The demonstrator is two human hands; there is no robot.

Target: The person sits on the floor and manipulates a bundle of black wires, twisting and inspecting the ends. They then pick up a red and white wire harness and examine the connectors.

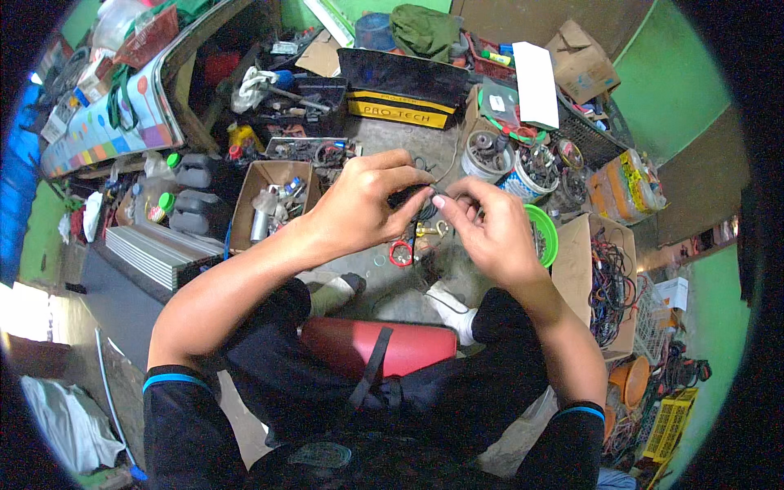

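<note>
My left hand (371,196) and my right hand (494,233) meet in front of me, above the floor. Both are closed in a pinch on a thin dark cable (452,157), thumbs and forefingers nearly touching. A length of it rises from the fingertips toward the cardboard at the back. More black cord shows below the hands, partly hidden behind the fingers. Under them on the floor lie a red ring (401,253) and a small brass-coloured piece (430,230).
Left of my hands stand a cardboard box (242,214) of parts and black jugs (196,206). To the right are buckets of metal parts (487,155), a green tub (545,224) and a box of tangled wires (608,286). A red seat (327,339) is between my legs.
</note>
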